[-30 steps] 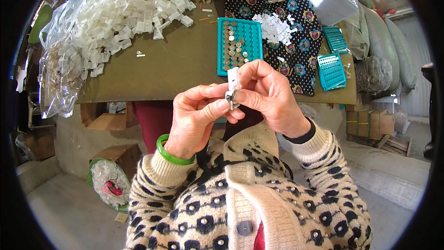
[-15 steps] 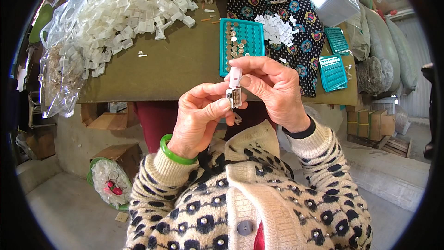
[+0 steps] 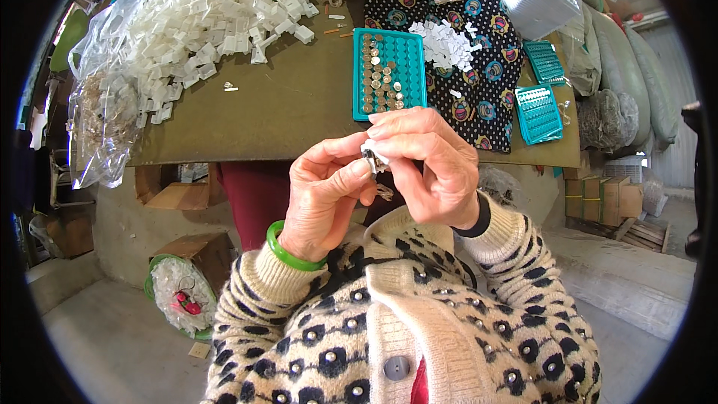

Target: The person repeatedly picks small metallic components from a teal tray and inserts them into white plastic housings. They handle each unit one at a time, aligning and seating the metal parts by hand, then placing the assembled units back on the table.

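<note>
Pinching a small white plastic piece between thumb and fingertips, the left hand and right hand meet close over the lap, in front of the brown table's near edge, both closed on it. A green bangle circles the left wrist. Just beyond the knuckles lies a teal tray of round metal discs; to its right, a patterned black cloth carries white bits and two smaller teal trays. Farther left sits a heap of white plastic parts.
</note>
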`<state>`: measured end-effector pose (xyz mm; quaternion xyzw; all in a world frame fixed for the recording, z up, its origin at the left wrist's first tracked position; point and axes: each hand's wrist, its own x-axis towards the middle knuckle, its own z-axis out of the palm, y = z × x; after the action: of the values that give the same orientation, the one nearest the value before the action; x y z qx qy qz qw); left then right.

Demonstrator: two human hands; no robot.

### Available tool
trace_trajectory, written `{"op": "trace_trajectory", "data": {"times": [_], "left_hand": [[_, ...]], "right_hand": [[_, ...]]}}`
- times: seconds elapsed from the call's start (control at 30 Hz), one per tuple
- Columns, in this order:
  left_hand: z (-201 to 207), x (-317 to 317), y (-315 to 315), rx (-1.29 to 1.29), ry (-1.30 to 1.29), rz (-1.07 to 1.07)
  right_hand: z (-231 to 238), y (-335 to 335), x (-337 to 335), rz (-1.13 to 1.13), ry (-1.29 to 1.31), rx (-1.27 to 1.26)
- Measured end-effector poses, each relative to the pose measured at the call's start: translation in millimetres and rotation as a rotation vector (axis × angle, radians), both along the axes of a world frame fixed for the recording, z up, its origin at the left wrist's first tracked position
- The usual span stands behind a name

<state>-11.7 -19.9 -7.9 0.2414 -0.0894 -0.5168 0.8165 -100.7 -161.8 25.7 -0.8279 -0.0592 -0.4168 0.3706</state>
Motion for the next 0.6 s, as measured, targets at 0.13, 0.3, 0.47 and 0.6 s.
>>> {"op": "trace_trajectory", "data": {"times": [0.13,0.3,0.47,0.6], "left_hand": [[2.7,-0.5,0.9,-0.004,0.046,-0.044],[-2.1,-11.2,-0.9,-0.035,0.237,-0.129],[-10.2,-18.8,2.9,-0.077,0.341,-0.164],[-11.7,-18.7,4.5,-0.046,0.313,-0.202]], "right_hand": [[-0.1,9.5,-9.3,0.037,0.156,0.072],[-14.4,7.8,-4.6,0.071,0.004,-0.032],[-21.8,12.1,-9.5,0.023,-0.001,-0.085],[-23.2,15.5,-11.5,-0.017,-0.06,-0.107]]}}
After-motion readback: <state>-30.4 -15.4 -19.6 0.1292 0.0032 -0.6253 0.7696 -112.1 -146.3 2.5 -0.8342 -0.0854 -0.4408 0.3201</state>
